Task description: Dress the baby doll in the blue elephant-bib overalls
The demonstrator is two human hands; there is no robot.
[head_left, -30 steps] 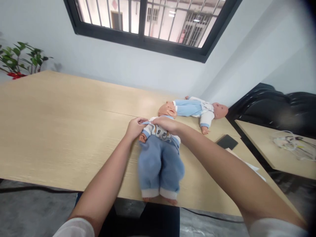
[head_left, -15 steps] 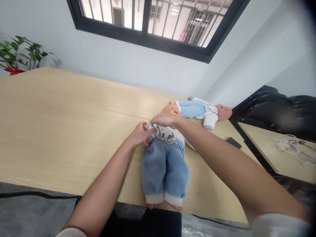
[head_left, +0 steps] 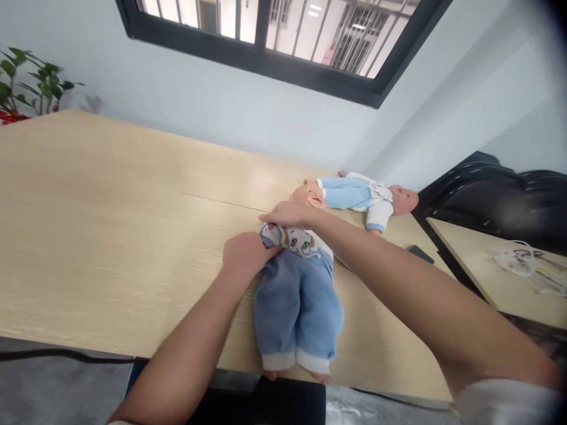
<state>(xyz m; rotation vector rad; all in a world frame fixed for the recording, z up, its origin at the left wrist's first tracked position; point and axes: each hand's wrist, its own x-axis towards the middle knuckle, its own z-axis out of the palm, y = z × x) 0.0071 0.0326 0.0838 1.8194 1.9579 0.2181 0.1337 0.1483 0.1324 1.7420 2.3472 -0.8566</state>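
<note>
A baby doll (head_left: pixel 299 295) lies on its back on the table, feet toward me. It wears blue trousers and a white top with an animal face (head_left: pixel 299 242) on the chest. My left hand (head_left: pixel 248 254) is closed around the doll's lower arm, hiding the doll's hand. Across the doll's shoulder lies my right hand (head_left: pixel 287 214), its fingers closed on the upper sleeve (head_left: pixel 271 234). The doll's head (head_left: pixel 310 196) shows just beyond my right hand.
A second doll (head_left: pixel 354 193) in light blue and white lies behind on the wooden table (head_left: pixel 110 224). A dark flat object (head_left: pixel 420 254) is near the right edge. Cables (head_left: pixel 518 260) rest on a side table by black chairs (head_left: pixel 496 189). A plant (head_left: pixel 35 82) stands far left.
My left hand has shifted down from the sleeve and wrapped around the doll's lower arm, covering its hand. My right hand has moved slightly left along the upper sleeve.
</note>
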